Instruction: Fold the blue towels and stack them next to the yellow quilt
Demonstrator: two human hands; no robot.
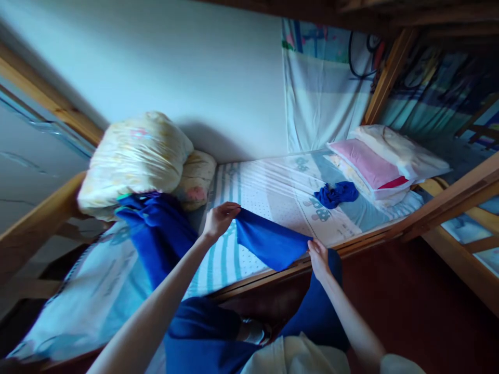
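A plain blue cloth (271, 239) hangs stretched between my two hands, above the front edge of the bed. My left hand (220, 222) pinches its upper left corner. At its right corner, my right hand (318, 258) closes thumb and fingers on the fabric. The lower edge of the cloth droops between them. To the left, a larger dark blue garment (156, 234) lies spread over the bed. On the right part of the mattress rests a crumpled blue cloth (337, 194), apart from both hands.
A bulky cream quilt (134, 161) and a floral pillow (198, 179) are piled at the bed's left end. Several pillows, one pink (370, 162), are stacked at the right end. A wooden bed rail (460, 189) crosses at right. A curtain (323, 104) hangs along the wall.
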